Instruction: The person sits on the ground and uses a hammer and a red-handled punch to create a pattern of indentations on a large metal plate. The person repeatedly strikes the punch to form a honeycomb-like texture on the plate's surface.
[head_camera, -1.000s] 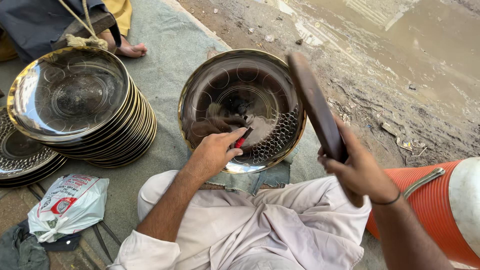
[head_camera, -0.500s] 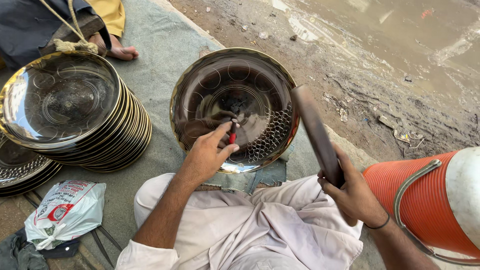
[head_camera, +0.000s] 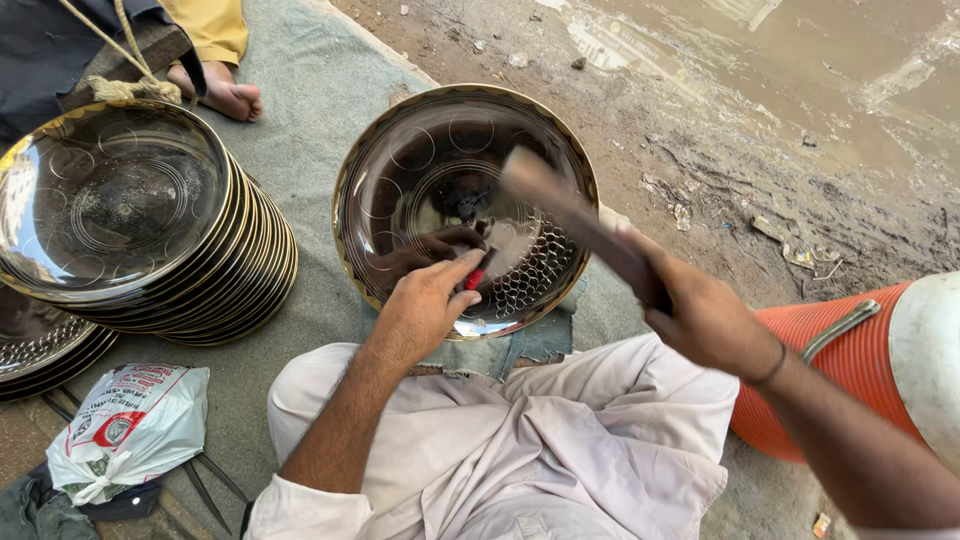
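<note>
A shiny round metal tray (head_camera: 420, 150) with a gold rim lies in front of my knees, part of its surface stamped with small circles. My left hand (head_camera: 425, 305) rests on the tray's near side and pinches a small red-handled punch (head_camera: 477, 277) upright against the metal. My right hand (head_camera: 700, 315) grips a dark wooden mallet (head_camera: 570, 215), its head blurred just above the punch. My lap in pale cloth is below.
A tall stack of similar trays (head_camera: 150, 230) stands at the left, another pile (head_camera: 40, 345) beside it. A white plastic bag (head_camera: 125, 425) lies at bottom left. An orange cooler (head_camera: 850, 360) sits at my right. Another person's bare foot (head_camera: 225, 95) is at the top left; muddy ground lies beyond.
The mallet has swung down from a raised position at my right toward the punch. My left hand has stayed on the tray with the punch, shifting slightly.
</note>
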